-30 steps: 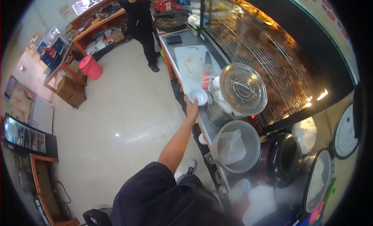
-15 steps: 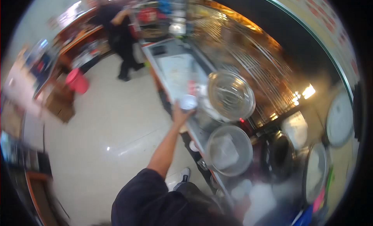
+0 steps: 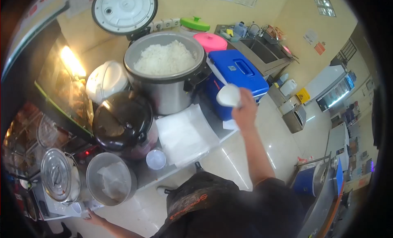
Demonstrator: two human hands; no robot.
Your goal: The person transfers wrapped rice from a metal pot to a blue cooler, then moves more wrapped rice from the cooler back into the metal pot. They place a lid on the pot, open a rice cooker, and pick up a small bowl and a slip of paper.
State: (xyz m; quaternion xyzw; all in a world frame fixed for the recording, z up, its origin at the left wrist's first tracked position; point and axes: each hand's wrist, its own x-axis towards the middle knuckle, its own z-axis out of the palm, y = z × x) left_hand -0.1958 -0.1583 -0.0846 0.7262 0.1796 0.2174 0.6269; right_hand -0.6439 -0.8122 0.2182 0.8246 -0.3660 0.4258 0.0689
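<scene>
My right hand is closed at a white rice paddle, whose rounded end is by my fingers and whose narrow part points up and left across the blue cooler box. Left of it stands an open rice cooker holding white rice. At the lower left, my left hand has its fingers stretched out near a pale cup at the counter edge. White paper sheets lie in front of the cooker, beside a clear plastic cup.
A dark-lidded pot, a translucent tub and a lidded steel pot crowd the counter. The glowing display case runs along the left. A sink is beyond the cooler box; tiled floor extends to the right.
The view has swung right toward the rice cooker. My left hand, earlier around a pale cup, now has its fingers stretched out. My right hand has come into clear view with the white rice paddle.
</scene>
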